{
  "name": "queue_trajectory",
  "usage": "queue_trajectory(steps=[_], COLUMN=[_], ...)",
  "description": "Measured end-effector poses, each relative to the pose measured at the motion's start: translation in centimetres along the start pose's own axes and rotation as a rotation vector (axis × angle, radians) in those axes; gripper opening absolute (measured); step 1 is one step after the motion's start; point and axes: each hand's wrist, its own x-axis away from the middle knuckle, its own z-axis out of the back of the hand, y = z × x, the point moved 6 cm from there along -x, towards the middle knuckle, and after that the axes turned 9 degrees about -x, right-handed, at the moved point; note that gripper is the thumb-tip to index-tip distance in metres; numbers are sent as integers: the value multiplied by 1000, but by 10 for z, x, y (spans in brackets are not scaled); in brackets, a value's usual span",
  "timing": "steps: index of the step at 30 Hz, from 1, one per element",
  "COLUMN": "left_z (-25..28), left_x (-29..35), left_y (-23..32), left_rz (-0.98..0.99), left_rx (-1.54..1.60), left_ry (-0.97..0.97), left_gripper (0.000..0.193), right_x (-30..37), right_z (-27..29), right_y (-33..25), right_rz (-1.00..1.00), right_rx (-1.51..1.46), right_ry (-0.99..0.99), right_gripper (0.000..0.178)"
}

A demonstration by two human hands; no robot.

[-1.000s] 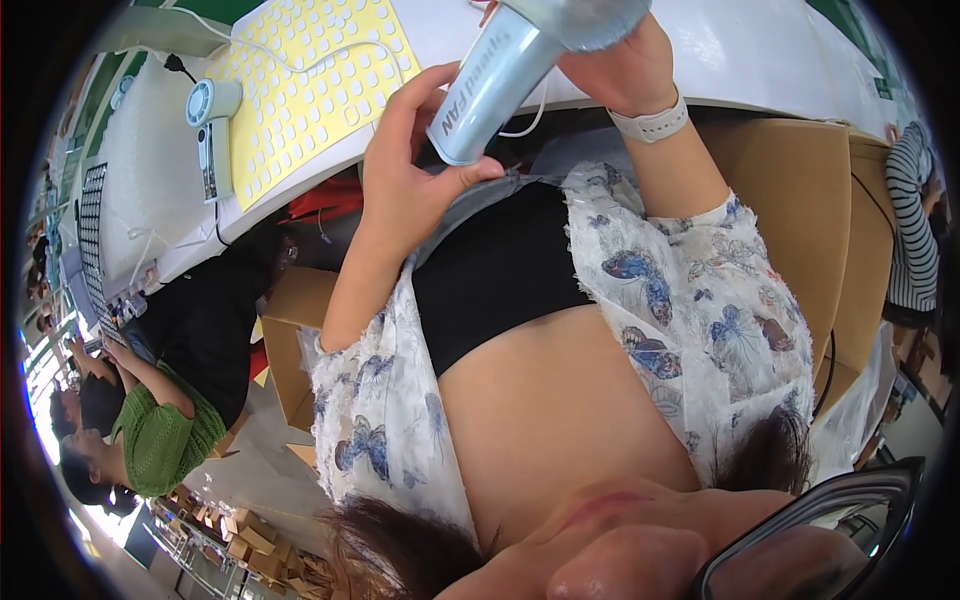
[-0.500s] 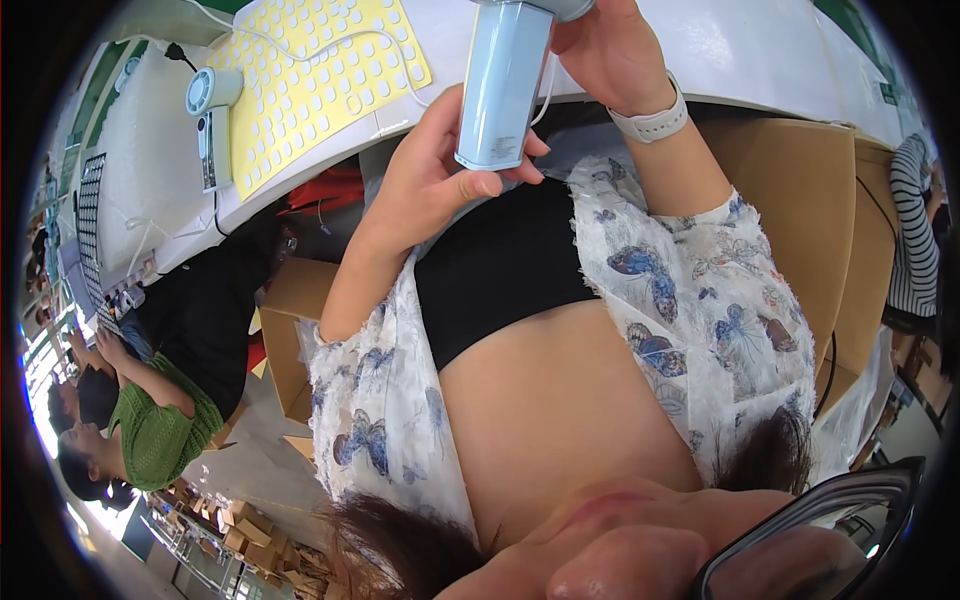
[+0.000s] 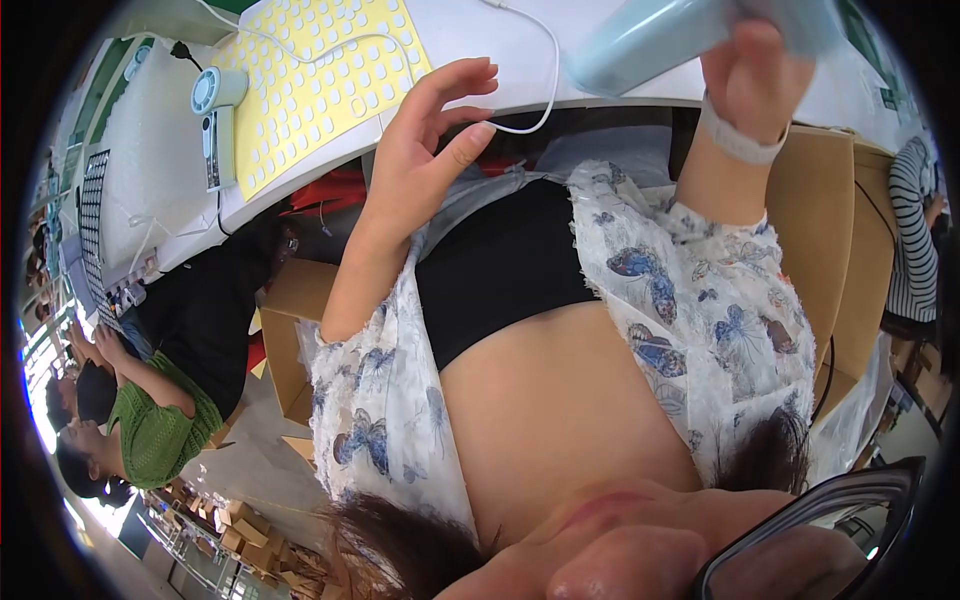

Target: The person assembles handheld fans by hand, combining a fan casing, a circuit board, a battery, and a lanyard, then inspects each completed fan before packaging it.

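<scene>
My right hand (image 3: 765, 85), wearing a white wristband, is closed around a light blue handheld fan (image 3: 650, 45) above the table's right part. Motion blurs the fan, and its head end lies near the upper right. My left hand (image 3: 425, 150) is empty, with fingers bent but apart, at the table's near edge. Beside its thumb runs a white cable (image 3: 555, 75), which loops over the table edge and passes partly behind that hand. To its left lies a yellow sheet (image 3: 325, 100) covered with white rounded stickers.
Another light blue handheld fan (image 3: 217, 130) lies left of the sheet, near a clear plastic-wrapped stack (image 3: 150, 140). Cardboard boxes (image 3: 810, 220) stand below the table on both sides. A person in a green top (image 3: 160, 420) works at the left; a striped sleeve (image 3: 910, 235) shows at far right.
The fan has left my left hand and swung up and to the right in my right hand, tilting sideways. My left hand has opened and stayed near the table edge.
</scene>
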Motion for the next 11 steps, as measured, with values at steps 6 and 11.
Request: queue_trajectory(steps=[6, 11], left_z=[-2, 6], left_x=[5, 7], left_y=[-5, -9], left_rz=[-7, 77], left_rx=[3, 35], left_ry=[-60, -108], left_gripper=[45, 42], right_x=[-49, -63], right_z=[90, 248], right_y=[-2, 10], right_rz=[28, -408], right_rx=[1101, 1737], right_ry=[-12, 264], right_gripper=[59, 65])
